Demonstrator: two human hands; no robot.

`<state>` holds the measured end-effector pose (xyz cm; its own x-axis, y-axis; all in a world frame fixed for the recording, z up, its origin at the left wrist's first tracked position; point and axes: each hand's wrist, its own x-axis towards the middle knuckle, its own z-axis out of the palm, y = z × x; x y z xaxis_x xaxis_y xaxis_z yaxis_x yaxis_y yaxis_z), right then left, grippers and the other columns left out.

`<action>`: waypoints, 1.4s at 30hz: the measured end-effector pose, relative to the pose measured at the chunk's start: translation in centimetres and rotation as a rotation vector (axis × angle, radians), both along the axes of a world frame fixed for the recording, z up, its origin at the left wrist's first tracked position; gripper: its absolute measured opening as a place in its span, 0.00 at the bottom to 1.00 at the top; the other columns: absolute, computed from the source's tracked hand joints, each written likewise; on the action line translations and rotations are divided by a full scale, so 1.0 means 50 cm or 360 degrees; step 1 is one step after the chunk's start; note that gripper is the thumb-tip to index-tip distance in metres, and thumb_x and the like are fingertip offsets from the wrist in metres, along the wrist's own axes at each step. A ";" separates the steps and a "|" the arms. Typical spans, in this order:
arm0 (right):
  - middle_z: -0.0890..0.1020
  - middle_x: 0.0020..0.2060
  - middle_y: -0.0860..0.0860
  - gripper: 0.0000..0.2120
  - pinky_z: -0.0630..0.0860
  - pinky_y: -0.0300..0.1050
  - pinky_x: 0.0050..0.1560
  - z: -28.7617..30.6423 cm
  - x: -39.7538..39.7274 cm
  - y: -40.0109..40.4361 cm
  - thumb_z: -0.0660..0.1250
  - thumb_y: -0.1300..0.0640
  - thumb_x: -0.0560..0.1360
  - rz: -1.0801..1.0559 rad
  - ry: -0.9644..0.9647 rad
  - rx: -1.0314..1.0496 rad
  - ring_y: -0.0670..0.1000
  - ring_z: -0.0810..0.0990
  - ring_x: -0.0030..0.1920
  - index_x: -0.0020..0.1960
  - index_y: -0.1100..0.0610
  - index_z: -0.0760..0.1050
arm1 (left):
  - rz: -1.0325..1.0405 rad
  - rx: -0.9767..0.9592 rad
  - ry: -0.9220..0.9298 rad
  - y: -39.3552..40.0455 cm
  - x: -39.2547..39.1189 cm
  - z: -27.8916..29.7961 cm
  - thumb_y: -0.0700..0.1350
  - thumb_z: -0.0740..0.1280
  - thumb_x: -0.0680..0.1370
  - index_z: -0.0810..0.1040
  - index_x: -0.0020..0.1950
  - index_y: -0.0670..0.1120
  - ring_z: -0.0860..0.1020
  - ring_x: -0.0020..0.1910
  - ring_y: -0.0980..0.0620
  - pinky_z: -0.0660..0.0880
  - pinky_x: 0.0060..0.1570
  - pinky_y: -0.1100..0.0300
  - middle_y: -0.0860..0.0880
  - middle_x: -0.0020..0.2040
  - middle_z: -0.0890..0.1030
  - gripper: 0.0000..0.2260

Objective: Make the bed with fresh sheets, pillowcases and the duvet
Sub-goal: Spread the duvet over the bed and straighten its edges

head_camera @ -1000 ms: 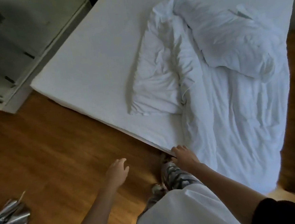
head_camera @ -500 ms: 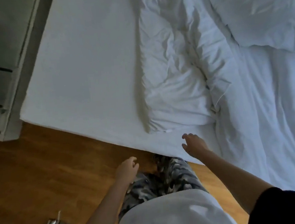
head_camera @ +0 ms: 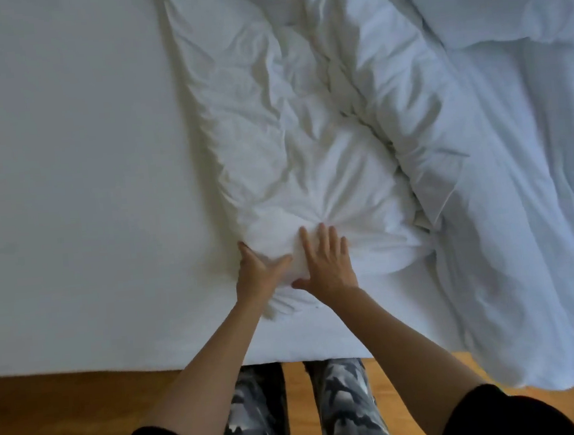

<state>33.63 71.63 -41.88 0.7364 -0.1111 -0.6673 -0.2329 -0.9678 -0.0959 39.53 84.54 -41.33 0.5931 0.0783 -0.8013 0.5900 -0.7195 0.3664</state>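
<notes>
Both arms outstretched, left hand with fingers curled and thumb spread, right hand flat, fingers straight.

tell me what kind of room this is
Most likely a bedroom. A bed with a white sheet fills the view, a rumpled duvet lies on it under both hands, left hand and right hand, and a wood floor runs below.

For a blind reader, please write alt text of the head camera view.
Both hands, left hand and right hand, press on a crumpled white duvet lying on the mattress near its edge, above a wooden floor.
</notes>
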 end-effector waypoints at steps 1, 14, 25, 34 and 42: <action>0.48 0.75 0.66 0.51 0.50 0.62 0.72 -0.023 0.004 0.008 0.64 0.34 0.71 -0.0020 0.0009 -0.0047 0.67 0.49 0.75 0.77 0.57 0.37 | 0.0113 0.0007 -0.0049 -0.004 0.009 -0.021 0.57 0.75 0.69 0.49 0.78 0.41 0.67 0.70 0.41 0.67 0.65 0.53 0.41 0.73 0.66 0.49; 0.79 0.35 0.57 0.10 0.72 0.46 0.31 0.090 0.082 0.102 0.74 0.62 0.65 -0.0118 -0.0519 0.0304 0.59 0.79 0.33 0.44 0.61 0.75 | 0.0591 -0.0467 -0.0124 0.111 0.102 0.139 0.41 0.72 0.63 0.77 0.40 0.46 0.78 0.35 0.50 0.73 0.31 0.64 0.50 0.36 0.80 0.08; 0.77 0.56 0.61 0.13 0.72 0.54 0.51 0.334 0.235 0.593 0.56 0.62 0.79 -0.0258 -0.0382 0.0958 0.63 0.77 0.53 0.62 0.63 0.70 | 0.0036 0.0187 -0.0476 0.533 0.283 0.444 0.45 0.65 0.58 0.75 0.41 0.39 0.76 0.39 0.42 0.69 0.34 0.57 0.42 0.39 0.77 0.15; 0.80 0.50 0.56 0.14 0.73 0.49 0.42 0.268 0.070 0.255 0.59 0.53 0.75 -0.0571 -0.0601 0.0482 0.59 0.79 0.49 0.56 0.59 0.75 | -0.0567 0.0054 -0.0536 0.170 0.176 0.384 0.45 0.65 0.67 0.77 0.54 0.39 0.79 0.51 0.36 0.74 0.47 0.52 0.37 0.51 0.82 0.18; 0.77 0.36 0.52 0.14 0.64 0.44 0.32 0.270 -0.195 -0.019 0.50 0.51 0.72 -0.1259 -0.0564 0.0033 0.57 0.78 0.37 0.40 0.57 0.70 | -0.1113 -0.0359 -0.0316 -0.195 -0.034 0.382 0.37 0.62 0.73 0.73 0.62 0.43 0.77 0.57 0.39 0.72 0.53 0.53 0.41 0.55 0.81 0.17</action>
